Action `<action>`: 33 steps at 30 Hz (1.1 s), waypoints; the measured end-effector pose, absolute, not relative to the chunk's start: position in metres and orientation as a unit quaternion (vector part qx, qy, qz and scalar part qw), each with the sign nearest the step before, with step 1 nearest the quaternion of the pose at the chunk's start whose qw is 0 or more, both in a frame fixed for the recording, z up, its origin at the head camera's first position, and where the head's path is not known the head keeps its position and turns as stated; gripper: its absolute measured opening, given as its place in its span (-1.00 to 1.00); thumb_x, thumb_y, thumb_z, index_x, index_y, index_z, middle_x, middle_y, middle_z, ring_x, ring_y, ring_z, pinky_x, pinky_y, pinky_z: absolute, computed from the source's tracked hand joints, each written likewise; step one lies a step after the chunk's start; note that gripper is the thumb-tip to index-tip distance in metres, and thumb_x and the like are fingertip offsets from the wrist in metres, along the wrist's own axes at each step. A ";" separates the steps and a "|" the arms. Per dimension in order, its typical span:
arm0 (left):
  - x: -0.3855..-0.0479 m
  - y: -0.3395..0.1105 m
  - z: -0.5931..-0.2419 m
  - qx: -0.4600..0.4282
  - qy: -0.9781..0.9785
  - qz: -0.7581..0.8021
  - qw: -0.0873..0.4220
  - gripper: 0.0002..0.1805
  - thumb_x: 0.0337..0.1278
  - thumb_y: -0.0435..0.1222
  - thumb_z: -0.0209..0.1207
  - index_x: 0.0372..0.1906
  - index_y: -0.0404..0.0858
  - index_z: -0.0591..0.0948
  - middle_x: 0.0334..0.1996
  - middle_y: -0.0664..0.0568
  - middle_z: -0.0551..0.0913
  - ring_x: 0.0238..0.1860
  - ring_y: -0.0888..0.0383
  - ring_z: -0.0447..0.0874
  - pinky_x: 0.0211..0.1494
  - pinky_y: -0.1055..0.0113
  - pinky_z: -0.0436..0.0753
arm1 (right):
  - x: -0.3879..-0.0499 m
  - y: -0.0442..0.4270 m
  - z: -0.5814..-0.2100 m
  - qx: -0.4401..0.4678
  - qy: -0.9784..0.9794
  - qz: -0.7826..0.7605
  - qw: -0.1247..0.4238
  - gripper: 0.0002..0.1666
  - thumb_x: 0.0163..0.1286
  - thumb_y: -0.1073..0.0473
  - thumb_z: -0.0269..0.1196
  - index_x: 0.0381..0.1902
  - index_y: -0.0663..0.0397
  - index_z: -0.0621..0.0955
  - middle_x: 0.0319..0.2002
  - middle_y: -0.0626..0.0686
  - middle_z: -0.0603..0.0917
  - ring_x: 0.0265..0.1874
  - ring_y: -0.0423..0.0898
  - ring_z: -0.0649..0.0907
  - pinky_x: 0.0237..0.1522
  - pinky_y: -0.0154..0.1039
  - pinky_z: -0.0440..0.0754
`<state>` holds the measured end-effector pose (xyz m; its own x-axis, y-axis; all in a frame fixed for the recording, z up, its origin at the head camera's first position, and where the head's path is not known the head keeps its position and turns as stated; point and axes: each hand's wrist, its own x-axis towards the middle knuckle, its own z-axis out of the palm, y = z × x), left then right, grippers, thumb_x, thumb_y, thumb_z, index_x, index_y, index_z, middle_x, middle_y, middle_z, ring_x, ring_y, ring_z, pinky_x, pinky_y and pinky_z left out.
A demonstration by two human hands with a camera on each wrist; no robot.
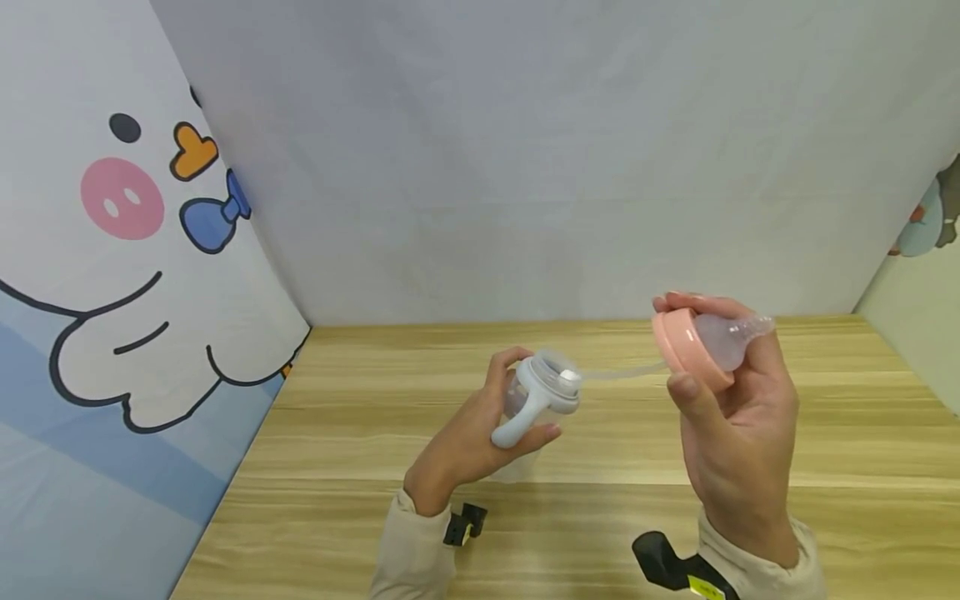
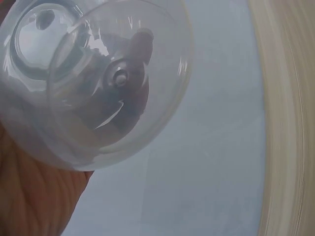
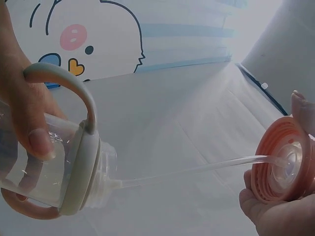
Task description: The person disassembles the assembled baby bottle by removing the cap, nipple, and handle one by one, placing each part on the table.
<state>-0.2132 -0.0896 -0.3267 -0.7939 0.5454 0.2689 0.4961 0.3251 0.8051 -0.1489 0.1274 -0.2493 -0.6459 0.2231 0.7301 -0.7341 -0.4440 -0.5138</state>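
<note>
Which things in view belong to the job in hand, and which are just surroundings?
Part of the job:
- handled bottle, held by the left hand
- pink lid with teat, held by the right hand
- clear straw, from lid to bottle mouth

Surroundings:
- wooden table
- cartoon backdrop
- black wrist gear
</note>
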 end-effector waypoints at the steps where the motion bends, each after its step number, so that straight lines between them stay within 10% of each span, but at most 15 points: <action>1: -0.213 -0.090 -0.327 0.320 0.814 0.485 0.025 -0.13 0.22 -0.17 0.36 0.45 -0.01 0.05 0.19 -0.01 0.58 -0.03 0.07 0.66 0.05 0.21 0.59 | -0.149 0.127 -0.249 0.294 -0.431 0.798 0.301 -0.45 0.25 0.61 0.25 0.20 0.55 0.40 0.14 0.33 0.58 0.24 0.18 0.58 0.38 -0.16 0.48; 33: -0.213 -0.087 -0.327 0.321 0.819 0.474 0.029 -0.14 0.23 -0.14 0.36 0.44 0.00 0.05 0.16 0.01 0.60 -0.04 0.09 0.68 0.06 0.19 0.60 | -0.140 0.130 -0.241 0.296 -0.376 0.811 0.336 -0.41 0.20 0.56 0.33 0.15 0.63 0.37 0.06 0.38 0.57 0.17 0.25 0.55 0.36 -0.09 0.42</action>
